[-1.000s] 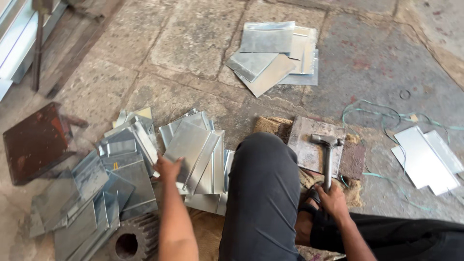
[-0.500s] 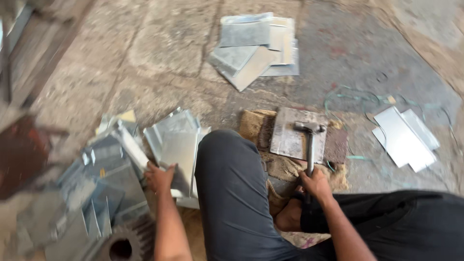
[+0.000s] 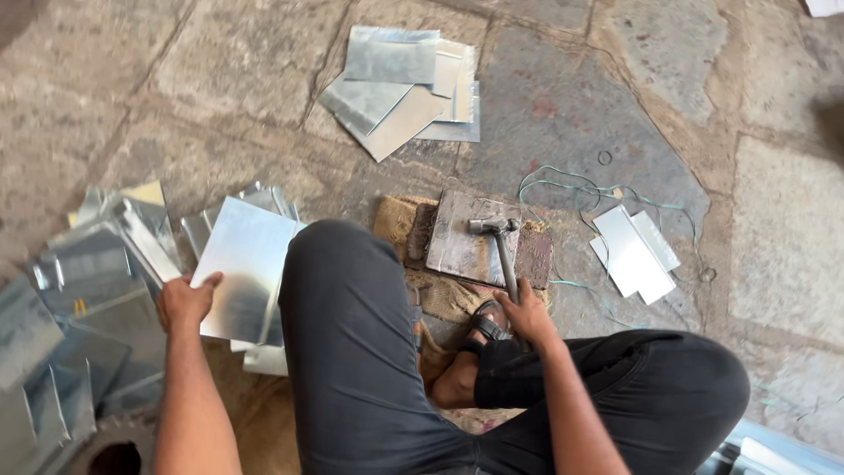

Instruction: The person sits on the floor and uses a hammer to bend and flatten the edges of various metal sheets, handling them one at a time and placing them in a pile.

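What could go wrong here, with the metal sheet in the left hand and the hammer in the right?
1. The left hand grips a thin metal sheet by its bare edge; it may cut the fingers.
2. The right hand holds the hammer on the steel block close to the sandalled foot; a slip might hit the toes.

A stone-slab floor carries everything. On it lie a fanned stack of metal sheets, a small pair of sheets beside a green wire, and burlap sacking under a metal block.
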